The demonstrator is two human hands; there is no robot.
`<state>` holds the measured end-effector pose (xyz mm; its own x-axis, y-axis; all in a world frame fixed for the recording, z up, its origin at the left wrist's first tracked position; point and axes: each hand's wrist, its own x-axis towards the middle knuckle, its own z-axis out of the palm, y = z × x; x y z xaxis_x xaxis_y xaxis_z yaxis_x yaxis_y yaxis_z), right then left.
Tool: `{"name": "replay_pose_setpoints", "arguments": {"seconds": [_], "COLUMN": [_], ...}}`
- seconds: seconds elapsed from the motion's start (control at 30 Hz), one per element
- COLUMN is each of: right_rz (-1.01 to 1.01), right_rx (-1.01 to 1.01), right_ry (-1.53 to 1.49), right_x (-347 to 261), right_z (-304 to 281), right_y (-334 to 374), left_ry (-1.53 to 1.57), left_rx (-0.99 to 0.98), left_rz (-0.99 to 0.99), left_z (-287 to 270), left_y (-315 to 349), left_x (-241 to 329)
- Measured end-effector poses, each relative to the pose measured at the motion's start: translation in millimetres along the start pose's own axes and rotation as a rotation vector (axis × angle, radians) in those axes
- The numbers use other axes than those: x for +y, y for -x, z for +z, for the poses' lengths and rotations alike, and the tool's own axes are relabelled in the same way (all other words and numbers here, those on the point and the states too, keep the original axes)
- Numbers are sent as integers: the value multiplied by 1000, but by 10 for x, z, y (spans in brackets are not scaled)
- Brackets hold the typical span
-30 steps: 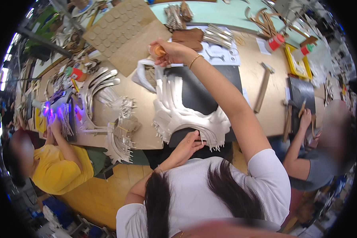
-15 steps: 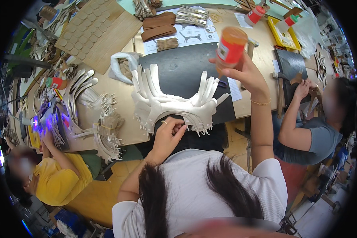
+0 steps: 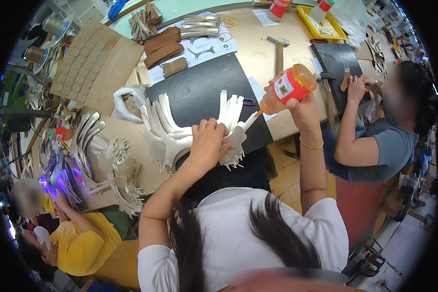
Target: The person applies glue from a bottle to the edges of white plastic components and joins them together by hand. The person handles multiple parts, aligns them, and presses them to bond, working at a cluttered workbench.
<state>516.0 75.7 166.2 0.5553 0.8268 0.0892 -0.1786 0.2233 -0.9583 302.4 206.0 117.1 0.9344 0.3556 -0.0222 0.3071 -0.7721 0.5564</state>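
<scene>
In the head view, our right hand [image 3: 302,112] grips a tilted orange bottle [image 3: 295,82], its nozzle [image 3: 259,113] just beside a white strap tip [image 3: 251,119]. Our left hand [image 3: 209,142] lies on white stacked pieces [image 3: 166,148] on the black mat [image 3: 190,85]; we cannot tell if it pinches them.

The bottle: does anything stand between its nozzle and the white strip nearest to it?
Nothing visible does. The nozzle of the bottle, held in the right hand, points at the end of the rightmost white strip; whether they touch is unclear. The left hand lies farther left, on the white pieces, out of the way.
</scene>
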Motion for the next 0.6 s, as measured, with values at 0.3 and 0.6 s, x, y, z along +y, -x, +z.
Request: {"name": "replay_pose_setpoints", "arguments": {"seconds": [0.3,0.6], "right_rz": [-293,-468], "right_rx": [53,188], "right_ry": [44,21], "right_x": [-105,-64], "right_z": [106,139], "right_y": [-136,-117], "left_ry": [873,1075], "left_rx": [-102,-102], "left_rz": [-282,-261], "left_z": [-448,-838], "left_y": [-173,-249], "left_x": [-191,-313]}}
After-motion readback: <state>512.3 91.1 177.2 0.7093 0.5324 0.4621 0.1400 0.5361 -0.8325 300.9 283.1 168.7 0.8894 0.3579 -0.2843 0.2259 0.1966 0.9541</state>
